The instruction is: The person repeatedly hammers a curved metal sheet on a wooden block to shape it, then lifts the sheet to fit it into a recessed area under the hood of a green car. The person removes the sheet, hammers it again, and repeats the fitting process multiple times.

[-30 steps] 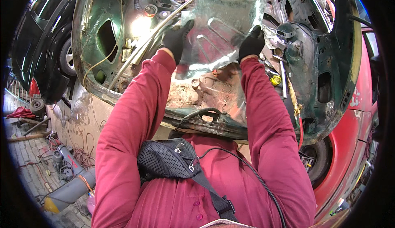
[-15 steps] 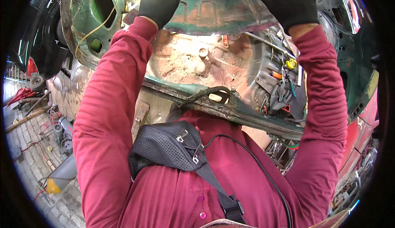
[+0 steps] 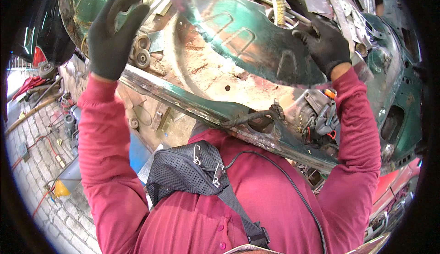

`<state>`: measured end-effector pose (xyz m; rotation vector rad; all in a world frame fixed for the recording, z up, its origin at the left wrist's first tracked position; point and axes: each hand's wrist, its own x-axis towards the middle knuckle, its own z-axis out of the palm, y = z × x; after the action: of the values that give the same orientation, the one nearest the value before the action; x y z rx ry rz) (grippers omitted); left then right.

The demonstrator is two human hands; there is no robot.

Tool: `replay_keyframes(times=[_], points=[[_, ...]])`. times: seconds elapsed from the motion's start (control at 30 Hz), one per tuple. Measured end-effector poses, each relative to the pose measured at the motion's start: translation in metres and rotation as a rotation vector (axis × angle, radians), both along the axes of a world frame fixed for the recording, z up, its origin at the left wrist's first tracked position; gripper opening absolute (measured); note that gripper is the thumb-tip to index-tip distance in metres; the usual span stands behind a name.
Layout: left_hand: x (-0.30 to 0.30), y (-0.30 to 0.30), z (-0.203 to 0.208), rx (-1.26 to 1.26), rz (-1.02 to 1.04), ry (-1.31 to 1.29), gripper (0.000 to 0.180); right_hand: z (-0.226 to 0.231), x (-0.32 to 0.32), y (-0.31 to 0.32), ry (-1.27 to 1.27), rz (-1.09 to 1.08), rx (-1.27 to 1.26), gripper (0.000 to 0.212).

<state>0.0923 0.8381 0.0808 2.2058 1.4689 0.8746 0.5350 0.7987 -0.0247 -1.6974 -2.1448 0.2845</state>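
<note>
A curved sheet-metal panel (image 3: 229, 36), green with bare patches and stamped loop shapes, lies slanted above the car body's rusty floor (image 3: 206, 71). My right hand (image 3: 327, 48), in a black glove, grips its right end, thumb over the upper edge. Away from the panel's left tip, my left hand (image 3: 112, 38) is raised in its black glove, fingers and thumb apart, holding nothing; motion blurs it slightly. Just right of the left hand, small round metal wheels (image 3: 142, 58) rest inside the car body's edge.
A green body rim (image 3: 183, 105) with a black cable sleeve (image 3: 245, 118) runs before me. Tools (image 3: 321, 112) cluster below my right hand; a wire brush (image 3: 278, 10) sits behind the panel. Metal plates (image 3: 343, 13) lie far right. A grey cylinder with a yellow end (image 3: 62, 188) lies on brick paving.
My left hand has come off the panel and moved left. The panel now slants down to the right, with my right hand lower on its right end. The view has shifted.
</note>
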Motion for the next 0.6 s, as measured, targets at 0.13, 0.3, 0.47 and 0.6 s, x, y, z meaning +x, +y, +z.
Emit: replay_keyframes(times=[0.13,0.3,0.47,0.6], points=[[-0.102,-0.04,-0.046,-0.252,0.145,0.061,0.021,-0.05,-0.009,-0.011,0.006,-0.091,-0.319,0.044],[-0.101,-0.058,-0.073,-0.379,0.323,0.0,0.032,-0.091,-0.029,-0.008,0.071,-0.141,-0.593,0.046],[-0.081,-0.047,-0.081,-0.336,0.553,-0.087,0.043,-0.126,-0.043,-0.003,0.205,-0.144,-0.706,0.049],[-0.082,-0.048,-0.085,-0.278,0.522,-0.043,0.044,-0.161,-0.053,-0.006,0.197,-0.125,-0.722,0.054]])
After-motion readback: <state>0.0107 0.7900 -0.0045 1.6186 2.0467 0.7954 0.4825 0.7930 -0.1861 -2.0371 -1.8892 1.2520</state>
